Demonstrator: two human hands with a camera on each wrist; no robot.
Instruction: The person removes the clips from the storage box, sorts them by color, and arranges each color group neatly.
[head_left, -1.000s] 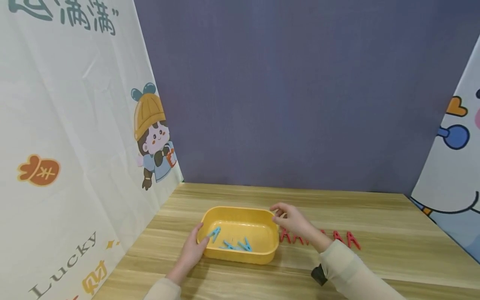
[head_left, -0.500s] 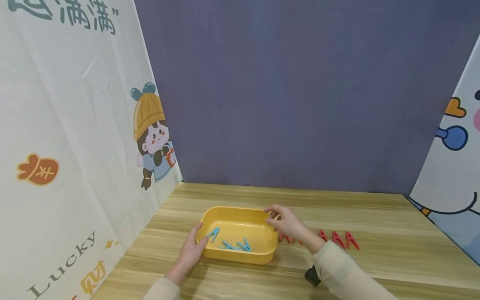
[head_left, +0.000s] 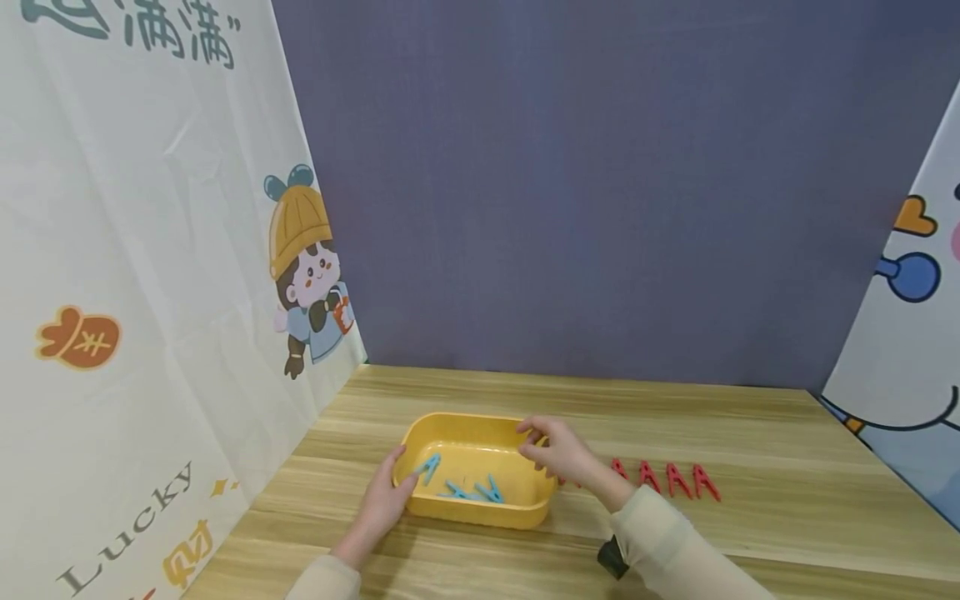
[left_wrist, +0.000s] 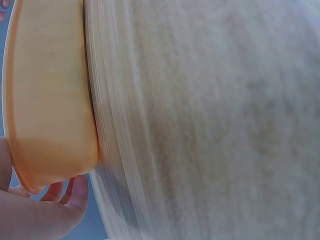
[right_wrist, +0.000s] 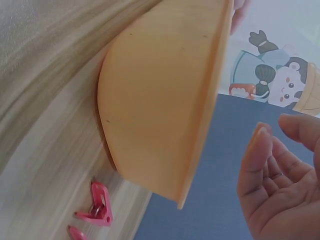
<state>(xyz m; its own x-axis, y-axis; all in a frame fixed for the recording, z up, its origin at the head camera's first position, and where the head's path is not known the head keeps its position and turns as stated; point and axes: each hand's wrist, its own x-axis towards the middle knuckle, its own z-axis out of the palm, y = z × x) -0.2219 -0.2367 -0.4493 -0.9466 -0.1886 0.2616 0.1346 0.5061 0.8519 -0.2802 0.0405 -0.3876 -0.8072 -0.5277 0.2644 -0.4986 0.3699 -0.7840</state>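
Observation:
A yellow plastic basin (head_left: 480, 512) sits on the table, with several light blue clothespins (head_left: 491, 491) lying inside. My left hand (head_left: 385, 503) grips its left end, thumb at the rim and fingers against the outer wall, as the left wrist view also shows. Over the right end of the basin is my right hand (head_left: 557, 451), its fingers loosely bent. In the right wrist view the thumb and fingertips are apart with nothing between them. Red clothespins (head_left: 675, 481) stand in a row to the right of the basin, the nearest partly hidden by the right hand and forearm.
Under the right sleeve a small black object (head_left: 612, 558) shows on the wood-grain table (head_left: 787, 467). A dark blue-grey backdrop (head_left: 562, 183) rises behind the table. Printed white sheets (head_left: 180, 250) hang at the left and right sides.
My right hand has shifted left and slightly down over the right end of the basin, uncovering more of the red row. The left hand, the basin and the blue clothespins stay where they were.

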